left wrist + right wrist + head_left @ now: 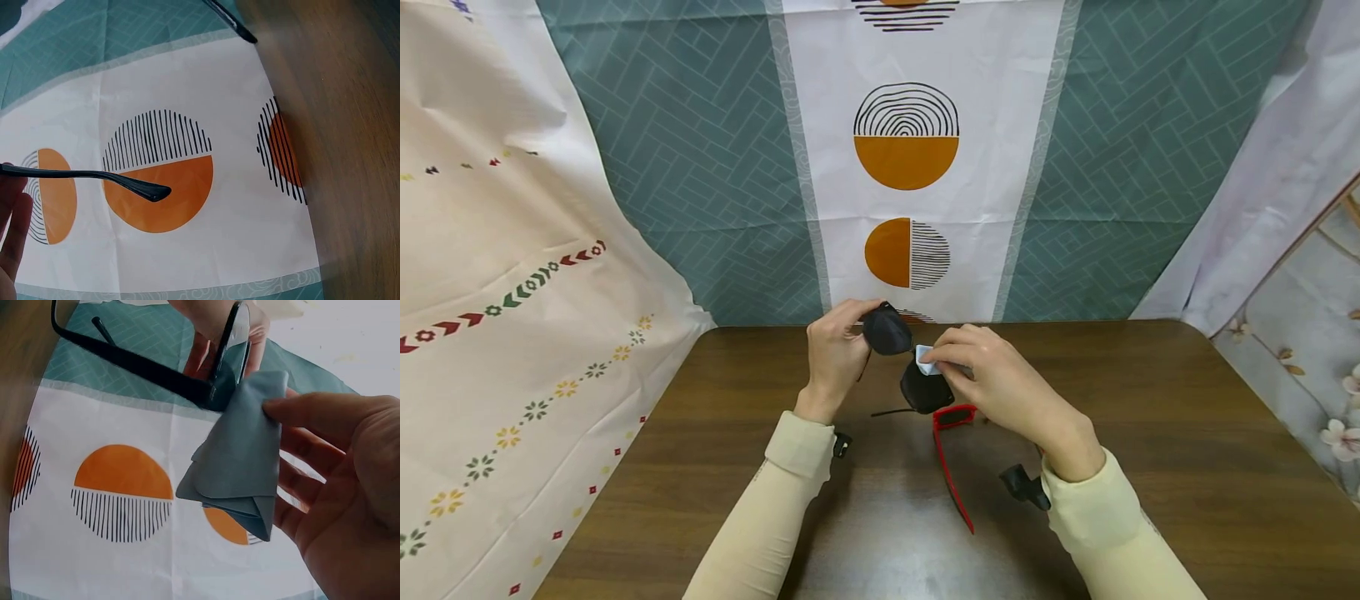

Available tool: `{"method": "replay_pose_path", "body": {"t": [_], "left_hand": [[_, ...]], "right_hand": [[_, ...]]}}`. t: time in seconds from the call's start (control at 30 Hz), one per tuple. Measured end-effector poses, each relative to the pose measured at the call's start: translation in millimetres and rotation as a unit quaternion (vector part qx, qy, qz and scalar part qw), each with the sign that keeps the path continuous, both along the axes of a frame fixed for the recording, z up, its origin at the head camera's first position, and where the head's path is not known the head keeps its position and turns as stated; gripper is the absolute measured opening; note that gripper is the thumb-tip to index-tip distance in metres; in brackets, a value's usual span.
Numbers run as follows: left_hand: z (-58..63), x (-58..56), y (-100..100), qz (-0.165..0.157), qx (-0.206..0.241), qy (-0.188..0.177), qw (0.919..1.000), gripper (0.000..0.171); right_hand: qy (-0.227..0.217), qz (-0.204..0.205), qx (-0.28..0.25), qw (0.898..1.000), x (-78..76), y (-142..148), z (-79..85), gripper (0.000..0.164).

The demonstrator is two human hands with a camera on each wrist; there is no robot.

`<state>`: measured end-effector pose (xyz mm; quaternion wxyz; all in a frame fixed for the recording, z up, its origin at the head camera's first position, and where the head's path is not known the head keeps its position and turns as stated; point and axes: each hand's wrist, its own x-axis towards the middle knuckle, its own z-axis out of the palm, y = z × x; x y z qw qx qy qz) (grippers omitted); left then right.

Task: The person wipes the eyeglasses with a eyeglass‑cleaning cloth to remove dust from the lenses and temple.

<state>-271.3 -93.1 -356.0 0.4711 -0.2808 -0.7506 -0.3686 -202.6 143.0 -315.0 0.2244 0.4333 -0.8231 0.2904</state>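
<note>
Above the table, my left hand (837, 354) (215, 319) grips a pair of black sunglasses (887, 332) by one side of the frame. The glasses hang tilted, and one temple arm (134, 184) reaches across the left wrist view. My right hand (1011, 383) (350, 444) pinches a folded light-blue cloth (927, 360) (240, 450) between thumb and fingers. In the head view, the cloth lies against the lower lens (925, 393) near the bridge. Below the hands, red-framed sunglasses (955, 417) rest on the table with a temple arm pointing toward me.
A brown wooden table (700, 492) spreads under both arms. Behind it hangs a teal and white curtain (992, 167) with orange half-circles. Patterned cloth (512, 292) drapes on the left. Black wrist devices (1024, 486) sit at both cuffs.
</note>
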Motion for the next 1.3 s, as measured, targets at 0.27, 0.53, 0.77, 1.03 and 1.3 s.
{"method": "replay_pose_path", "body": {"t": [0.27,0.53,0.77,1.03,1.3], "left_hand": [[1.3,-0.1,-1,0.006,0.006,0.003,1.0,0.017],[-0.3,-1.0,-5,0.006,0.011,0.004,0.9999,0.018],[-1.5,-1.0,-7,0.002,0.012,0.001,0.9999,0.017],[-5.1,2.2,-5,0.0,0.02,-0.007,0.9998,0.016],[-2.2,-1.0,7,-0.011,0.036,-0.002,0.9993,0.017]], "right_hand": [[-0.063,0.01,0.081,0.995,3.4,8,5.1,0.023],[-0.114,0.051,0.141,0.982,6.3,13,7.6,0.017],[-0.126,0.043,0.09,0.987,12.1,23,16.5,0.021],[-0.036,-0.014,-0.039,0.999,8.8,9,11.2,0.026],[-0.011,-0.01,-0.039,0.999,8.0,-5,5.1,0.028]]}}
